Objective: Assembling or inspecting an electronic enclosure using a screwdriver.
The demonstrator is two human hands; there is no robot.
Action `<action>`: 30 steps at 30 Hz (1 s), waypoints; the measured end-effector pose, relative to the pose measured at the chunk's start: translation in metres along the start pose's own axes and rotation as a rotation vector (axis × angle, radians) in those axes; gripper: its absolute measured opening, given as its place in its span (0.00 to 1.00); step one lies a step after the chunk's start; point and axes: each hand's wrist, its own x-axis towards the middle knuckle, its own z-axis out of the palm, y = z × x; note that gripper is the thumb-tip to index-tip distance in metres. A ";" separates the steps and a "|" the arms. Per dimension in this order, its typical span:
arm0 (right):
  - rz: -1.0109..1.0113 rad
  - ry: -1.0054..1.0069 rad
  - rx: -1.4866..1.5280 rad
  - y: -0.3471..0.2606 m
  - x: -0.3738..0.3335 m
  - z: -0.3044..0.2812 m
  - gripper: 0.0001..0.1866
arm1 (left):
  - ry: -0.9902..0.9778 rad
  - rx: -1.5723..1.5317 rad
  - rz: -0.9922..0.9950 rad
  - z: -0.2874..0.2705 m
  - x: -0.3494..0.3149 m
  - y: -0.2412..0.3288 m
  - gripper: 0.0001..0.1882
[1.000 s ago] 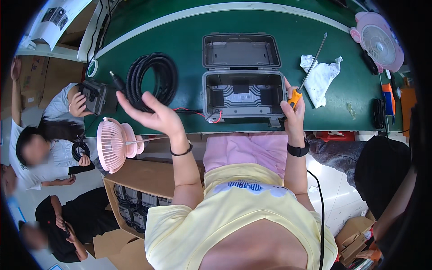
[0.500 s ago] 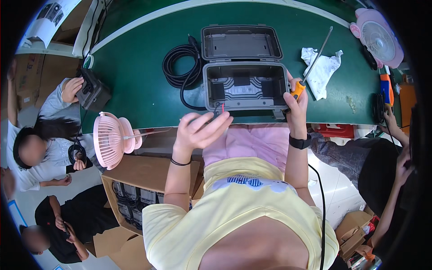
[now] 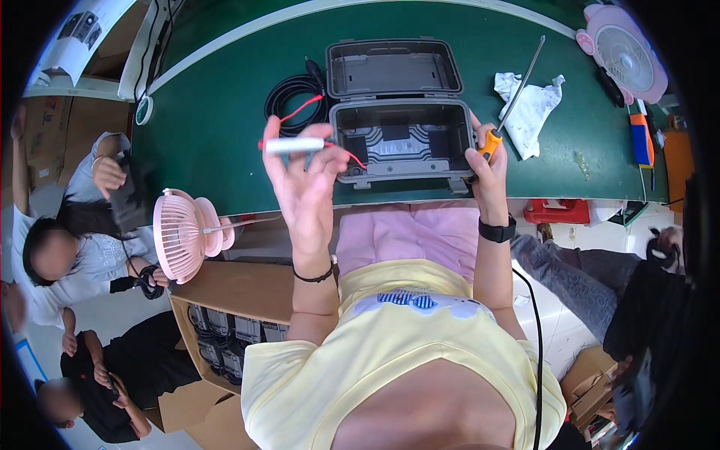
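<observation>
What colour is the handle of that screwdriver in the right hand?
The handle's visible part is orange-yellow, best seen in the head view.

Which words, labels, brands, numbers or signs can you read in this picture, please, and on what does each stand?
No text is clear enough to quote.
Cardboard box, far left: printed marks, too small and blurred to read.
White sheet, upper left: dark picture, no legible words.
Yellow shirt: blue bow print, no words visible.
Gray case: no lettering visible.
White tube: too blurred to tell.
</observation>
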 end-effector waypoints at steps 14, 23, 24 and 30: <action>-0.025 -0.014 -0.040 -0.004 0.000 0.000 0.19 | -0.181 1.473 0.428 0.018 0.022 -0.013 0.11; -0.012 -0.031 -0.022 0.000 0.001 -0.003 0.18 | -0.382 1.448 0.344 0.027 0.025 -0.008 0.17; -0.001 -0.036 -0.011 0.000 0.001 -0.003 0.18 | -0.393 1.412 0.369 0.026 0.026 -0.009 0.15; 0.018 -0.046 0.007 -0.001 0.001 -0.003 0.18 | -0.660 1.483 0.341 0.023 0.014 -0.005 0.27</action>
